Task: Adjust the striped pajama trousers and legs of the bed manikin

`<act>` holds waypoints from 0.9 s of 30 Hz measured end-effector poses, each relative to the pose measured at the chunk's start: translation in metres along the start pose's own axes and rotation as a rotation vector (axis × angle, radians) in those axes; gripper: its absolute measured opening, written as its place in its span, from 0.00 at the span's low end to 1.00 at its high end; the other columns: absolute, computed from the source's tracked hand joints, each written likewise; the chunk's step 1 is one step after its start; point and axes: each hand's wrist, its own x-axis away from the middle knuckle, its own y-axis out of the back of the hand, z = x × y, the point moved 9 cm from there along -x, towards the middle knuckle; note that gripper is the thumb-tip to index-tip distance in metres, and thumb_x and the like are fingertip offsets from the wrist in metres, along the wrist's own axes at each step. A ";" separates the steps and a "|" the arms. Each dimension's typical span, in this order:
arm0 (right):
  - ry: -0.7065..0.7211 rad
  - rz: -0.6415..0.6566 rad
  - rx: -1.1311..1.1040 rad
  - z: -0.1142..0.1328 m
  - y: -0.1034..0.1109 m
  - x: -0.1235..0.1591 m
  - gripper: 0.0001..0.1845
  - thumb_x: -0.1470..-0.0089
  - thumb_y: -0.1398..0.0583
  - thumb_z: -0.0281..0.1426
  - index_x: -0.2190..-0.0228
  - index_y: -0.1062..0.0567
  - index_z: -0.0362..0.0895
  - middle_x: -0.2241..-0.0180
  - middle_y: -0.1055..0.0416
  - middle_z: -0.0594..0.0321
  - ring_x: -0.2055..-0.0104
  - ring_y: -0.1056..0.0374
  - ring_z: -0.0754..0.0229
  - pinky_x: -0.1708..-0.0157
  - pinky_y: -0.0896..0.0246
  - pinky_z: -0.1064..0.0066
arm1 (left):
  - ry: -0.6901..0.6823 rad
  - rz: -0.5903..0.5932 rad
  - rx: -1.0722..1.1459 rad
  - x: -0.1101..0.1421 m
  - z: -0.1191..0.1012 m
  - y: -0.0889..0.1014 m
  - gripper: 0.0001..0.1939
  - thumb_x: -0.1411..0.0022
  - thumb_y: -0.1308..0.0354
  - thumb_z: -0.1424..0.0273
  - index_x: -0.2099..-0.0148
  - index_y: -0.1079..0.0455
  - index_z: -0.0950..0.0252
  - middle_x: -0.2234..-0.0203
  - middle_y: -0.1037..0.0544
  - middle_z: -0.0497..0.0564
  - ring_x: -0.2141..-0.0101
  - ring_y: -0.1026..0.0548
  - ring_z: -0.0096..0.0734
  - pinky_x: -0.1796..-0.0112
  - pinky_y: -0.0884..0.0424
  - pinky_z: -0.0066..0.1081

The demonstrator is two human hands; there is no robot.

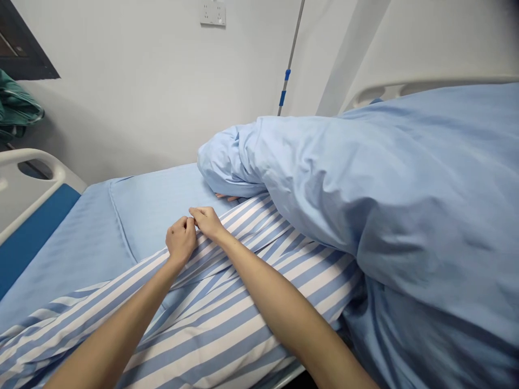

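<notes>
Blue-and-white striped cloth (227, 313) lies in loose folds across the bed, running from under the blue quilt to the lower left. My left hand (181, 237) is closed in a fist on the upper edge of this cloth. Right beside it, almost touching, my right hand (206, 221) is closed too, its fingers pinching the same edge. The bunched light-blue quilt (324, 173) covers the right side. Under its near end, a little skin-coloured part, fingers or toes (227, 198), shows; the rest is hidden.
A light-blue sheet (158, 189) covers the mattress. The white bed end board (60, 173) stands at left, with green cloth (16, 105) behind. A metal pole (292, 48) with blue clips rises by the wall, near a socket panel (213, 13). Another bed board (430, 84) is at right.
</notes>
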 end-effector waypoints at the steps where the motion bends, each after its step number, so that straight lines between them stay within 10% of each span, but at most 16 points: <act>1: -0.023 -0.018 -0.060 -0.001 0.002 -0.002 0.19 0.48 0.50 0.39 0.86 0.46 0.44 0.86 0.53 0.72 0.81 0.53 0.69 0.80 0.57 0.76 | 0.000 -0.028 0.089 -0.001 -0.005 -0.001 0.16 0.43 0.56 0.66 0.82 0.46 0.62 0.86 0.39 0.44 0.80 0.43 0.25 0.76 0.49 0.27; 7: 0.171 -0.172 0.195 0.032 0.032 0.004 0.21 0.47 0.49 0.39 0.87 0.43 0.43 0.85 0.49 0.71 0.79 0.51 0.69 0.77 0.57 0.75 | 0.059 -0.104 0.354 0.003 -0.015 -0.020 0.17 0.43 0.56 0.66 0.82 0.49 0.62 0.87 0.43 0.42 0.81 0.45 0.23 0.78 0.49 0.26; 12: 0.039 -0.075 0.247 0.013 0.037 0.000 0.21 0.45 0.51 0.37 0.87 0.38 0.43 0.86 0.45 0.70 0.78 0.47 0.67 0.77 0.55 0.76 | 0.122 -0.188 0.444 -0.006 -0.015 -0.021 0.16 0.44 0.57 0.65 0.82 0.49 0.62 0.87 0.46 0.42 0.81 0.45 0.22 0.78 0.48 0.26; 27: 0.124 -0.388 0.545 0.029 0.098 -0.004 0.22 0.41 0.53 0.38 0.81 0.31 0.43 0.80 0.34 0.63 0.75 0.43 0.64 0.71 0.53 0.73 | 0.182 -0.121 0.518 -0.017 -0.044 -0.063 0.14 0.48 0.54 0.66 0.83 0.48 0.62 0.87 0.46 0.42 0.81 0.46 0.22 0.79 0.49 0.26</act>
